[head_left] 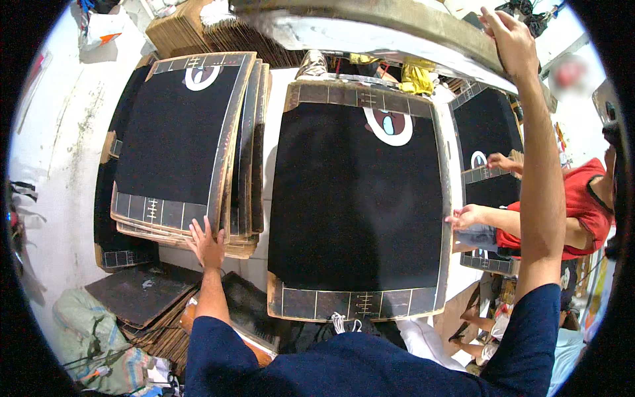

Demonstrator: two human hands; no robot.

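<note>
Our left hand (206, 245) lies flat, fingers spread, on the near edge of the stack of black-printed flat cardboard sheets (188, 142) at our left; the grip pinches nothing, only pressing on the top sheet's lower border. Our right hand (510, 38) reaches high, fingers loosely curled against the pale long metal bar (397, 30) running across the top, touching rather than clasping it as far as we can tell. Between the two lies the single large black cardboard sheet (357, 198) with brown scored edges and a white oval mark near its far end. It rests flat on the white counter (264, 264). We judge these sheets light but wide, stiff along the flutes yet ready to bend or crease if lifted by one corner; the matt print looks dry, not slippery. Taking hold at two opposite edges would suit them best. A co-worker's hand (466, 217), on an arm from a red sleeve (585, 198), touches the big sheet's right edge
</note>
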